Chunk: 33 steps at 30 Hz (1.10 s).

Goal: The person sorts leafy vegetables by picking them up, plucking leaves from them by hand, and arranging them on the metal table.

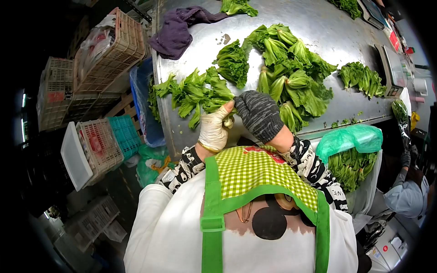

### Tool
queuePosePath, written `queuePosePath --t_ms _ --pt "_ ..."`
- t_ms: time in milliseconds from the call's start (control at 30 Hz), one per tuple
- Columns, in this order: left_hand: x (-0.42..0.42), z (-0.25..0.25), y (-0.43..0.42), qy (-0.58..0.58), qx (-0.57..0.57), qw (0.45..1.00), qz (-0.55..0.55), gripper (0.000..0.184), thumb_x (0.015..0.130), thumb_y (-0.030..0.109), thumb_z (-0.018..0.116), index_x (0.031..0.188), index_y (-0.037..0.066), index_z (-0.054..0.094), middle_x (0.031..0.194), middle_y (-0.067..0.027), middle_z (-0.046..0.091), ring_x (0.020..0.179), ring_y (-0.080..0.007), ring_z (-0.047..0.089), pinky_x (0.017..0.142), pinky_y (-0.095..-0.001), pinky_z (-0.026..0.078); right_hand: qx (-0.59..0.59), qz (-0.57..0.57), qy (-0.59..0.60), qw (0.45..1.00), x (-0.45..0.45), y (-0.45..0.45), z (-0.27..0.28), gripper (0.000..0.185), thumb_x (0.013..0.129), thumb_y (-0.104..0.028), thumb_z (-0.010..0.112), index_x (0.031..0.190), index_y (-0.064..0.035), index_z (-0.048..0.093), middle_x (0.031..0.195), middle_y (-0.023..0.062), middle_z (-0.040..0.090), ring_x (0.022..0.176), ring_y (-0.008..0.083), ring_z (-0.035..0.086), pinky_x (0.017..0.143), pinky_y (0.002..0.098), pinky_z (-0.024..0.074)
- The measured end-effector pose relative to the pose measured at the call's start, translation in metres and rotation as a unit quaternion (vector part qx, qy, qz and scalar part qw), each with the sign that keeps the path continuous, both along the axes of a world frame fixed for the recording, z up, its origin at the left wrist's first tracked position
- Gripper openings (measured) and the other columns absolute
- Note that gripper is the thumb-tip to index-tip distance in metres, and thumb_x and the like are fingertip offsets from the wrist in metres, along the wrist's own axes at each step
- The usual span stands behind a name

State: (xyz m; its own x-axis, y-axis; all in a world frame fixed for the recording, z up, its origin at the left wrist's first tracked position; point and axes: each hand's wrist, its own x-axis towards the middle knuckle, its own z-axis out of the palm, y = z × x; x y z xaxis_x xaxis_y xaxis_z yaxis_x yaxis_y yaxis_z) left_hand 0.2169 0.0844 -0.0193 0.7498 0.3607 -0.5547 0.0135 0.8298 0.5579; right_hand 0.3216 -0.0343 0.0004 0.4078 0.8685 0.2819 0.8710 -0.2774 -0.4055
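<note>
The left grip (214,129) pinches a lettuce (202,94) by its stem, leaves over the desk (314,20); the right grip (259,116) curls beside it, its hold hidden. A lettuce pile (298,84) crowds close beyond. Farther out: towel (174,34), scale (390,73), green bag (349,140), crates (107,52).

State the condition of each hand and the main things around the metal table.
Left hand in white glove, closed on the held bunch's base
Right hand in dark grey knit glove, curled, grip hidden
Held bunch of green leaves, leaves spread
Large pile of leafy green heads, heaped
Purple cloth, crumpled
Translucent green plastic bag, bunched above greens
Beige plastic crates, stacked
</note>
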Motion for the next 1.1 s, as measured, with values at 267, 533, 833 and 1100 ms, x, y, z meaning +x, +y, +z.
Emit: queuePosePath --t_ms 267,533,833,1100 --pt "-0.007 -0.004 0.008 -0.025 -0.036 0.997 0.057 0.01 0.089 0.015 0.064 0.093 0.006 0.063 0.074 -0.0023 0.062 0.045 -0.0063 0.04 0.045 -0.0244 0.03 0.165 -0.178 0.568 0.787 0.016 0.008 -0.037 0.024 0.095 -0.021 0.052 0.098 0.0009 0.062 0.072 0.0164 0.063 0.066 0.0283 0.062 0.062 0.0395 0.0492" --pt "-0.005 -0.002 0.014 0.034 -0.025 0.999 0.025 0.023 0.09 0.021 0.065 0.105 0.003 0.066 0.076 -0.0005 0.063 0.046 -0.0061 0.042 0.043 -0.0215 0.032 0.107 -0.003 0.191 0.976 0.0 -0.001 -0.017 0.026 0.083 -0.007 0.066 0.108 -0.0013 0.066 0.093 0.0169 0.066 0.085 0.0286 0.065 0.074 0.0375 0.0504" --pt "-0.002 0.009 0.016 -0.027 -0.057 0.997 -0.037 0.044 0.084 0.049 0.068 0.097 0.008 0.062 0.076 -0.0003 0.06 0.058 -0.0083 0.054 0.046 -0.0225 0.039 0.065 -0.107 0.453 0.883 -0.005 0.003 -0.009 0.021 0.091 -0.016 0.061 0.102 0.0022 0.064 0.079 0.0122 0.065 0.069 0.0191 0.064 0.064 0.0312 0.0515" --pt "-0.005 -0.023 0.017 -0.065 -0.064 0.994 -0.06 0.022 0.09 0.021 0.066 0.107 0.007 0.062 0.095 -0.0011 0.064 0.071 -0.0111 0.058 0.06 -0.0249 0.047 0.122 -0.037 0.509 0.851 -0.007 -0.004 -0.043 0.021 0.094 -0.017 0.057 0.093 0.0032 0.061 0.075 0.0082 0.063 0.061 0.013 0.061 0.059 0.0282 0.051"
